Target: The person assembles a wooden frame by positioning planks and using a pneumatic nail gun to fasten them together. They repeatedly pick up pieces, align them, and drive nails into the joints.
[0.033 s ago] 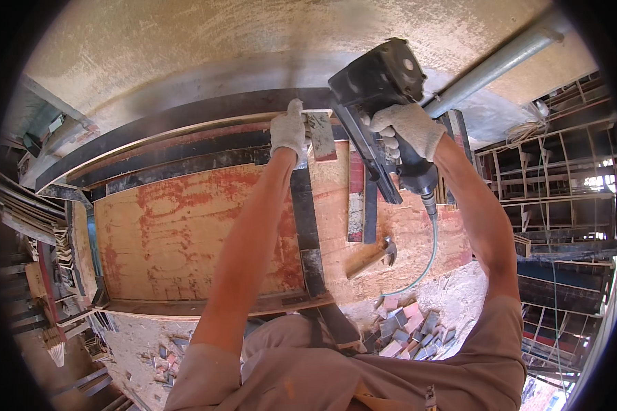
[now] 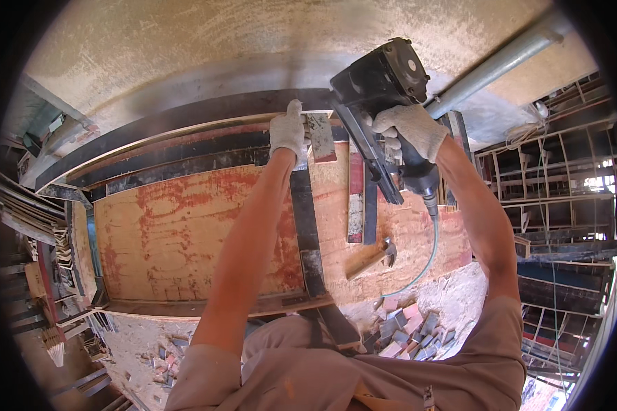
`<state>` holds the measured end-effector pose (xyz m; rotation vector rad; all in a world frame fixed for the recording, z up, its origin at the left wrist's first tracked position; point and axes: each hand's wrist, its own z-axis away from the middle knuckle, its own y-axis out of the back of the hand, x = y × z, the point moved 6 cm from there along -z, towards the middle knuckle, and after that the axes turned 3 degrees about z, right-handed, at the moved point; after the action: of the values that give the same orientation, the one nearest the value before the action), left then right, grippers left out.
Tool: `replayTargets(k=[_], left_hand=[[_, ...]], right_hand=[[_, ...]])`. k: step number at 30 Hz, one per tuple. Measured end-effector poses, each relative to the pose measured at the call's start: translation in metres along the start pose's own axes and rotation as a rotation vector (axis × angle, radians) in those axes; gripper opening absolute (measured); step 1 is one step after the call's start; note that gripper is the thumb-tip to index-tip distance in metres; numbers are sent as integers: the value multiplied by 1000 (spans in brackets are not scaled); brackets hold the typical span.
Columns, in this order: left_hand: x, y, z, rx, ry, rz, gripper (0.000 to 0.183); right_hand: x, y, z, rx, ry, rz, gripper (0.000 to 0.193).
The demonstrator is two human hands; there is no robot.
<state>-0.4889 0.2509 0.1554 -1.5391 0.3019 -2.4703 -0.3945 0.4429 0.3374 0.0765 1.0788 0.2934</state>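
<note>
My right hand (image 2: 413, 130), in a pale knit glove, wraps round the handle of a black nail gun (image 2: 377, 75). The gun's long magazine slants down to the right, and a thin air hose (image 2: 434, 246) hangs from its handle. My left hand (image 2: 287, 131), gloved too, is closed at the edge of a long dark board (image 2: 199, 113), its thumb lying up against the board. Most of its fingers are hidden. Just right of that hand is a short, stained wooden piece (image 2: 321, 137), below the nail gun's front end.
A claw hammer (image 2: 373, 260) lies on the stained plywood panel (image 2: 199, 233), below two narrow strips (image 2: 363, 198). A dark crosspiece (image 2: 305, 219) spans the panel. Small offcuts (image 2: 411, 329) are heaped on the floor. A metal pipe (image 2: 500, 61) and stacked frames (image 2: 562, 192) stand at the right.
The nail gun and my right hand have shifted very slightly to the right. My left hand stays on the board.
</note>
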Motion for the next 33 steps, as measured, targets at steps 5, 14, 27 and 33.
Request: replayTargets(k=[5, 14, 27, 33], left_hand=[[3, 1, 7, -6, 13, 8, 53], [-2, 5, -1, -23, 15, -6, 51], [-203, 21, 120, -118, -59, -1017, 65], [-302, -68, 150, -265, -22, -1306, 83]], right_hand=[[-4, -5, -6, 35, -4, 22, 4], [-1, -3, 3, 43, -32, 101, 7], [333, -24, 270, 268, -277, 513, 27], [550, -226, 430, 287, -433, 717, 8]])
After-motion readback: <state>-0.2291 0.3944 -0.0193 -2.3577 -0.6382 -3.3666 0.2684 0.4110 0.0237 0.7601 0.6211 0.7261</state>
